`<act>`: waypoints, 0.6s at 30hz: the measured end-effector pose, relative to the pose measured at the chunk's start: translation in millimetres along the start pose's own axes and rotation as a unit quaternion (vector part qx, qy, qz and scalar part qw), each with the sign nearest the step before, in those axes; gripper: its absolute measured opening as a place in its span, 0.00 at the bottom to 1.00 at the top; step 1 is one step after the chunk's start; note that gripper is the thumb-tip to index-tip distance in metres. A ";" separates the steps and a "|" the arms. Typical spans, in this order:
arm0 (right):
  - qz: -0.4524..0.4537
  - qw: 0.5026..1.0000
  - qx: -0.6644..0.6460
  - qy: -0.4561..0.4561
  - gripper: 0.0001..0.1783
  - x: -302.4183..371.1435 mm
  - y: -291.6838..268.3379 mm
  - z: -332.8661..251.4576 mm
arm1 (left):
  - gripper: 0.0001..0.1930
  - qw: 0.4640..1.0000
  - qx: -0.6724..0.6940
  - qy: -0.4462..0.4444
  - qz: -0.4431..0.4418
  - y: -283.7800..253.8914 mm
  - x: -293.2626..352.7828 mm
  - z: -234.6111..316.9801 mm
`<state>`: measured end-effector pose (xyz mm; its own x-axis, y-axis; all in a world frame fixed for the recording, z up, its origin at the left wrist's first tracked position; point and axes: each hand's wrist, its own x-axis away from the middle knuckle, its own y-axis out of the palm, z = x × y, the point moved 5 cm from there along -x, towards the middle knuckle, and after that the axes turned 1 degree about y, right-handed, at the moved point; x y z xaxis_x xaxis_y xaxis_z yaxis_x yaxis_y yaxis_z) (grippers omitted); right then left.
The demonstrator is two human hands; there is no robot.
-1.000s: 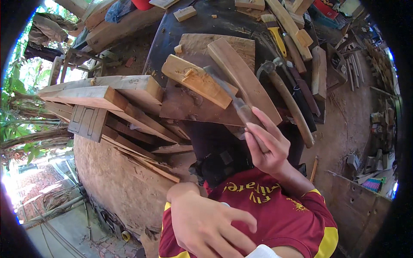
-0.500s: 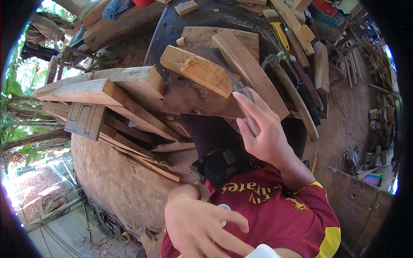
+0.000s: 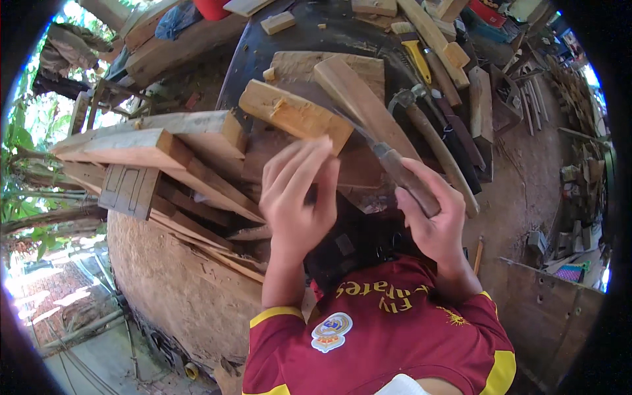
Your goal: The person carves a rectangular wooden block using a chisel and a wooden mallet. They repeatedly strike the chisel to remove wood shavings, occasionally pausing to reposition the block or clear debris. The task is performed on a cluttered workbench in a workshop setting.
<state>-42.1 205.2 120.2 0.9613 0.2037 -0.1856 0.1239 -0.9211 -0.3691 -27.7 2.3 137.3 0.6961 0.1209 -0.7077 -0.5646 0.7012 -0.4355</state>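
My right hand (image 3: 434,214) is wrapped round the wooden handle of a chisel (image 3: 409,181), whose metal blade points up and left past the end of a carved wood block (image 3: 295,113). That block is pale orange, with a rough chipped patch on its upper face. My left hand (image 3: 299,197), slightly blurred, is raised just below the block, fingers bent and thumb apart, with nothing visible in it. Whether its fingertips touch the block I cannot tell. A thick wooden bar (image 3: 362,99) lies slanted beside the block, over a flat board (image 3: 359,69).
Right of the bar lie a hammer (image 3: 438,141), a yellow-handled brush (image 3: 416,59) and several wood pieces. Stacked beams (image 3: 118,145) fill the left, with a small panelled wood piece (image 3: 128,189) against them. A red container (image 3: 212,8) stands at the far edge.
My left hand has risen from in front of my shirt to beside the carved block. My right hand has drawn the chisel back, down and to the right, away from the block's end.
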 end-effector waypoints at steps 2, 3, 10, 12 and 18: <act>0.014 1.000 -0.008 0.000 0.19 0.4 -11.8 5.8 | 0.11 0.989 0.146 -0.002 0.034 -26.0 3.4 24.7; 0.018 1.000 -0.009 -0.001 0.19 0.8 -15.6 8.3 | 0.07 0.966 0.239 0.102 0.015 -42.8 10.4 35.4; 0.011 1.000 -0.007 -0.027 0.19 1.2 -24.6 14.9 | 0.10 0.703 0.558 0.386 -0.214 -80.4 17.3 104.7; 0.019 0.997 0.017 -0.079 0.19 0.6 -25.9 15.8 | 0.11 0.698 0.547 0.386 -0.255 -73.7 27.9 103.0; 0.015 0.998 0.007 -0.064 0.20 1.5 -25.0 15.4 | 0.13 0.631 0.600 0.404 -0.280 -69.1 25.1 108.1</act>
<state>-47.5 233.6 115.1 0.9254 0.2167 -0.3110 0.0906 -0.9232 -0.3735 76.7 32.8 209.8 -0.0901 -0.4404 -0.8933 0.7500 0.5601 -0.3518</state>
